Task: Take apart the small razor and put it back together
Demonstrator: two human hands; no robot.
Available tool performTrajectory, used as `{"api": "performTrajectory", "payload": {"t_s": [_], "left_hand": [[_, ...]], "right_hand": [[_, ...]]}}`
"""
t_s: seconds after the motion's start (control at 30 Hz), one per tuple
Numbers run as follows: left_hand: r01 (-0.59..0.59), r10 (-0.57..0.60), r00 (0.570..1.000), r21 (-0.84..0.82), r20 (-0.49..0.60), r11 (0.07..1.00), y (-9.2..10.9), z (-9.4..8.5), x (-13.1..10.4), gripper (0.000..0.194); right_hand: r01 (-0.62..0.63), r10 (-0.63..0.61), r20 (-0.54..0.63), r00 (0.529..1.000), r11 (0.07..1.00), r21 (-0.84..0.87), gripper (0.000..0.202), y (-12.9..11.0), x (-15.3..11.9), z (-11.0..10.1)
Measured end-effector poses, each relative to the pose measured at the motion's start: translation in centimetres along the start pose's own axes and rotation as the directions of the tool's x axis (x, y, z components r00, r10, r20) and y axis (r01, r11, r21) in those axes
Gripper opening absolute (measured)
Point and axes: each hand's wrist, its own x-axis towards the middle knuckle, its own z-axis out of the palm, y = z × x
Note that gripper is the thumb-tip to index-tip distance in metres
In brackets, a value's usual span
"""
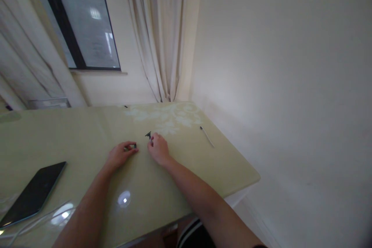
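Over the middle of the pale green table (162,186), my right hand (159,148) is closed on a small dark razor-like piece (149,135), whose flat head points up and away from the fingers. Just to its left, my left hand (122,154) pinches a small dark piece (135,146) between thumb and fingertips. A narrow gap separates the two hands. The fine shape of the left piece is too small to tell.
A thin white stick with a dark tip (207,136) lies to the right. A black tablet (36,190) and white cables (35,223) are at the left. A tiny dark item (126,106) rests by the far edge. Curtains and wall stand beyond.
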Motion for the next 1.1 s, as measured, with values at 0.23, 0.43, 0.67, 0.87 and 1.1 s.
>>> {"api": "performTrajectory", "payload": {"t_s": [0.23,0.43,0.67,0.87,1.1], "left_hand": [[-0.012,0.011,1.0,0.002,0.017,1.0,-0.3,0.1,0.1,0.049],[0.023,-0.022,1.0,0.066,-0.014,0.998,0.3,0.2,-0.1,0.047],[0.038,-0.035,0.999,0.109,-0.026,0.993,0.9,0.1,-0.5,0.053],[0.033,-0.026,0.998,0.12,-0.064,0.992,0.9,0.5,-0.4,0.057],[0.032,-0.021,0.997,0.152,-0.074,0.988,1.1,0.8,-0.4,0.052]], "right_hand": [[-0.113,0.113,-0.016,0.994,0.993,-0.023,0.029,-2.1,0.1,2.1],[-0.135,0.135,0.001,0.991,0.991,-0.006,0.028,-2.2,-0.3,2.3],[-0.098,0.099,-0.033,0.995,0.995,0.035,0.024,0.0,0.2,0.7],[-0.212,0.174,-0.206,0.963,0.96,-0.182,0.016,10.8,-0.5,-9.2],[-0.334,0.265,-0.322,0.909,0.925,-0.181,0.012,18.9,-2.6,-15.7]]}}
